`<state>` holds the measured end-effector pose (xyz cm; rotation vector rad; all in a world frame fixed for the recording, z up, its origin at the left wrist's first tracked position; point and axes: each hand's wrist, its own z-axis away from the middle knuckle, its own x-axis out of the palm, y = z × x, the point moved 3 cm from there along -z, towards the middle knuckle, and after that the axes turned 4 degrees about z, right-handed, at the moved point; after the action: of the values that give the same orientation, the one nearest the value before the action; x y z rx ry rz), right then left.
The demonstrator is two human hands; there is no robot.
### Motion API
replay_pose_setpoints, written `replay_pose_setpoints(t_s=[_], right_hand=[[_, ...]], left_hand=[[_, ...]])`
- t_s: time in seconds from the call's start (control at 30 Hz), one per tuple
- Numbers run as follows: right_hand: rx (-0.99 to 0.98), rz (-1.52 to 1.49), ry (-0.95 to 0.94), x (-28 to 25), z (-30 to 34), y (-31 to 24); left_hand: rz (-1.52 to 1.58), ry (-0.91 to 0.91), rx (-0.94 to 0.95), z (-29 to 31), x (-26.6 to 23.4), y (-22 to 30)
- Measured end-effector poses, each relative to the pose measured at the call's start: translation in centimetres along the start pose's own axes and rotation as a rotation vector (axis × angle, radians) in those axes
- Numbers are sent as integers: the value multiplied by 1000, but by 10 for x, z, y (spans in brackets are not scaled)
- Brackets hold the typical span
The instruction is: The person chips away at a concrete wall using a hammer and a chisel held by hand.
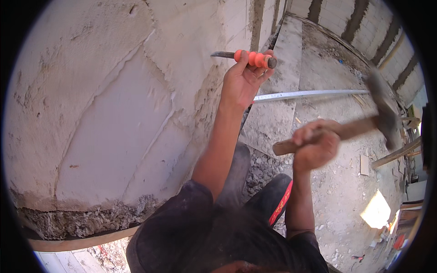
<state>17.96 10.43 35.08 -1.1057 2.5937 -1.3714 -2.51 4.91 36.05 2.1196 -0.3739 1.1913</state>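
In my left hand (242, 85) is a chisel (257, 59) with a ribbed orange grip. Its dark metal blade points left at the plastered wall (123, 136), and its round struck end faces right. Whether the tip touches the wall I cannot tell. My right hand (317, 144) is wrapped round the wooden handle of a hammer (359, 128), out to the right of the chisel. The hammer's metal head is smeared by motion and stands well apart from the chisel.
Plaster is broken off the wall in patches with ragged edges. A long pale metal bar (309, 94) lies across the dusty floor. Rubble (260, 172) gathers by my legs. Wooden beams (396, 153) stand at the right, and a block wall (364, 22) rises at the far right.
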Motion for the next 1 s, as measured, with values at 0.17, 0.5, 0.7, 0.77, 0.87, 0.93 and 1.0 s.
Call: replay_pose_setpoints(t_s=[0.17, 0.5, 0.7, 0.77, 0.87, 0.93, 1.0], right_hand=[[402, 293, -342, 3, 13, 6], [-75, 165, -87, 14, -16, -29], [226, 307, -298, 20, -10, -25], [40, 63, -171, 15, -27, -56], [-119, -222, -93, 25, -40, -71], [-120, 197, -201, 32, -34, -44], [261, 559, -475, 41, -20, -11]], left_hand=[[-34, 95, 10, 0, -28, 2], [95, -42, 63, -6, 2, 19], [156, 6, 105, -7, -4, 29], [198, -12, 128, -11, 0, 31], [253, -50, 123, -15, 5, 24], [273, -64, 112, -16, 5, 23], [281, -81, 141, -16, 1, 19]])
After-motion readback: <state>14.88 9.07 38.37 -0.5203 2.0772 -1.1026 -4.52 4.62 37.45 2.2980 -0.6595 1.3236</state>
